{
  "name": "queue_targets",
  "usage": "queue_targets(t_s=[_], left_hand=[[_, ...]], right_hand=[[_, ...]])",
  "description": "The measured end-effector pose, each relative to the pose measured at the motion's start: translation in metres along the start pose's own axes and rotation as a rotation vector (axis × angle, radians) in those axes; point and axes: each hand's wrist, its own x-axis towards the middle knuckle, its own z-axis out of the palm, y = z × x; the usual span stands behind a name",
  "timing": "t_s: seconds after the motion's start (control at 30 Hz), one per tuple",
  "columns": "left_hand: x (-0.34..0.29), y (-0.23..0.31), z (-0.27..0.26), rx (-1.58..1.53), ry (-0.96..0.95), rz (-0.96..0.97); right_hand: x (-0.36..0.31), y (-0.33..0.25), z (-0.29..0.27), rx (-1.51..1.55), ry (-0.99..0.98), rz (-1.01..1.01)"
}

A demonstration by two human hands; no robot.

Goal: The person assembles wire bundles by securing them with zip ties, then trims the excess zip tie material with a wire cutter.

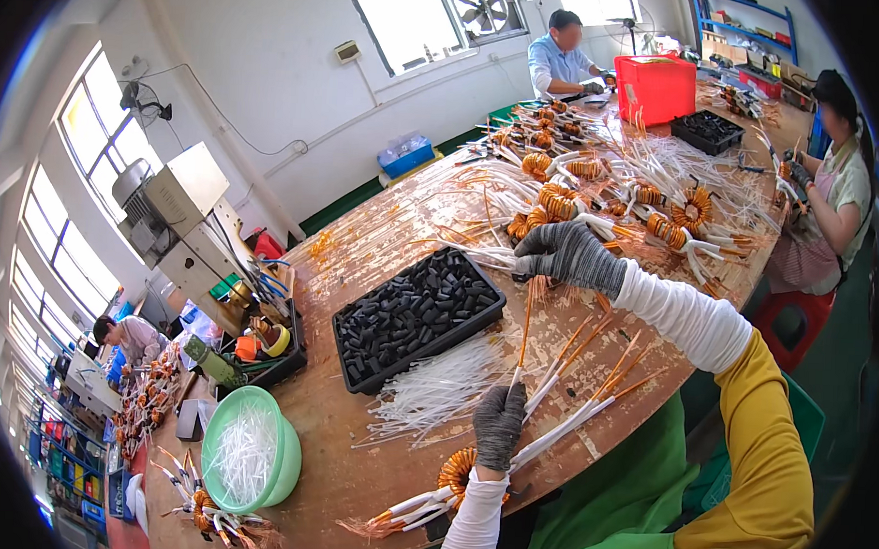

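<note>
Now gripping a lead [523, 347] in the left hand [498, 428], with the coil [455, 471] just beside that grip, on the table [342, 445]; holding the right hand [574, 257] near the lead's tip; cannot tell if pinching it.

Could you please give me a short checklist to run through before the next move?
1. Left hand grips a white-sleeved lead: ok.
2. Right hand securely pinching something: cannot tell; its fingertips hide it.
3. Black tray well stocked with black pieces: ok.
4. Copper-wound ring resting on the table, beside the left wrist: ok.
5. Tabletop between tray and left hand uncluttered: not ok; thin white strips lie there.
6. Green bowl upright: ok.
</note>
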Motion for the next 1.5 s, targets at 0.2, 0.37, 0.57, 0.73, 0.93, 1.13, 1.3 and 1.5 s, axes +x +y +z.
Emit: queue_targets(t_s=[0.2,0.37,0.57,0.73,0.93,1.13,1.3,1.5], left_hand=[[-0.001,0.007,-0.002,0.011,-0.002,0.0],[-0.003,0.023,-0.003,-0.045,-0.008,-0.111],[-0.002,0.014,-0.004,-0.029,-0.004,-0.05],[-0.002,0.019,-0.004,-0.089,-0.005,-0.093],[-0.002,0.011,-0.005,-0.03,0.0,-0.075],[0.0,0.015,-0.004,-0.013,-0.026,-0.062],[-0.002,0.013,-0.001,-0.055,-0.02,-0.073],[-0.002,0.012,-0.004,0.009,-0.04,-0.04]], right_hand=[[0.002,-0.003,0.0,-0.071,0.002,0.047],[0.001,-0.001,-0.001,-0.021,-0.034,0.015],[-0.001,0.0,-0.003,-0.011,-0.082,0.058],[-0.009,0.003,-0.007,-0.054,-0.12,0.002],[-0.006,-0.017,-0.02,-0.179,-0.198,0.111],[0.011,-0.018,-0.021,-0.338,-0.219,0.168],[0.002,0.029,-0.01,0.049,-0.171,0.18],[-0.003,0.005,-0.01,0.37,-0.28,0.369]])
